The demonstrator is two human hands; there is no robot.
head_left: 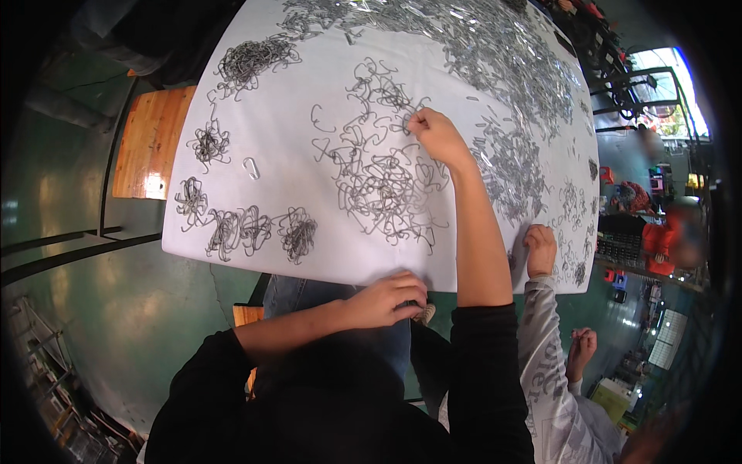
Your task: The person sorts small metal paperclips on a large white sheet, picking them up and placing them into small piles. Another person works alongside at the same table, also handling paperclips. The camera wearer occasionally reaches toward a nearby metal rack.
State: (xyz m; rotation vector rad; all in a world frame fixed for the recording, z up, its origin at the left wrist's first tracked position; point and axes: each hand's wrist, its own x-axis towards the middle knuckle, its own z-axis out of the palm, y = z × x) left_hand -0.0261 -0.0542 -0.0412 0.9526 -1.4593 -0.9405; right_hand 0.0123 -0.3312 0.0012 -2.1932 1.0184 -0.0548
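Note:
Bent metal wire hooks (382, 182) lie in a loose spread across the middle of the white table (270, 139). At the far right edge of that spread, my right hand (440, 138) is closed in a pinch, its fingertips at a hook among the others. My left hand (385, 300) rests by the table's near edge, fingers curled in; whatever may be inside them is hidden. Left of the spread, a single larger hook or clip (251, 168) lies alone. Tight bunches of hooks (297, 232) line the near left side.
A dense mass of small shiny metal pieces (502, 54) covers the far and right parts of the table. Another heap of hooks (251, 62) lies far left. On the right, a co-worker's hand (539, 249) touches the table. A wooden stool (154, 143) stands to the left.

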